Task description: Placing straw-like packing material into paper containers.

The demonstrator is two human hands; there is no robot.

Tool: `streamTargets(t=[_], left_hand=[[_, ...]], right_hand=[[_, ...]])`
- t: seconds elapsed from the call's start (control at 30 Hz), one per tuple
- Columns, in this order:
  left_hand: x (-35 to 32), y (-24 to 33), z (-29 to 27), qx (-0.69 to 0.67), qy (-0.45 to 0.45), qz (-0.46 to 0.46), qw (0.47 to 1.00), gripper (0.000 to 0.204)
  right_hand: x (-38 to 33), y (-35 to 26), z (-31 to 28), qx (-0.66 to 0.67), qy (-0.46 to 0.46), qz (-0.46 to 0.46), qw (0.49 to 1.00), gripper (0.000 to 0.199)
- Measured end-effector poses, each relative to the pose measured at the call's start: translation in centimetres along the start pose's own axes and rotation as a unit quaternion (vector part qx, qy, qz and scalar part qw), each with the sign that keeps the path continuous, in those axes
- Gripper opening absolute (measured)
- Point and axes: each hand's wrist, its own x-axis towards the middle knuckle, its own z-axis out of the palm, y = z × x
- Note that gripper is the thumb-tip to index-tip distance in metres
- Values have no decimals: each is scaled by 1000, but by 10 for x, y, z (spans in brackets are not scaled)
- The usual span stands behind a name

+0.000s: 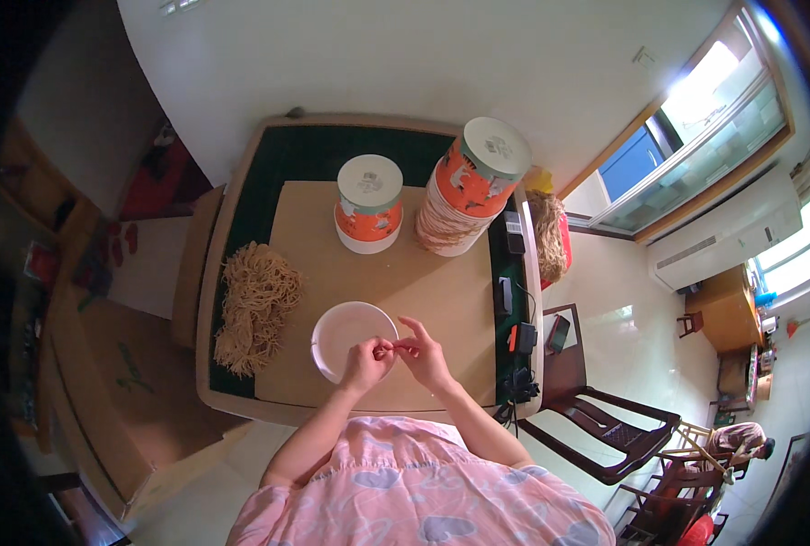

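Both hands, left hand and right hand, pinch something small together over our empty white bowl; noodles wait untouched, so we judge it early.

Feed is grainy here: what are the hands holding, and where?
Both hands, left hand and right hand, pinch something small between fingertips above the white bowl; what it is cannot be told.

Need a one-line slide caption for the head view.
Both hands, left and right, pinch a small item over a white bowl beside tan strands.
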Motion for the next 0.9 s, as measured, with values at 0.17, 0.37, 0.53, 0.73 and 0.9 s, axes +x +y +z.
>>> streamTargets(t=[0.17,0.37,0.53,0.73,0.9], left_hand=[[-1,3,-1,-40,8,2,999,11],[-1,10,-3,50,3,-7,999,7],[-2,8,3,59,46,11,997,5],[-2,14,0,71,42,66,994,7],[-5,18,-4,105,35,77,991,6]], right_hand=[[0,-4,0,-43,-7,-15,999,52],[0,1,4,-51,3,-48,998,40],[0,12,7,-17,8,-40,999,37],[1,11,2,-16,10,-17,1000,40],[2,20,5,4,20,23,1000,44]])
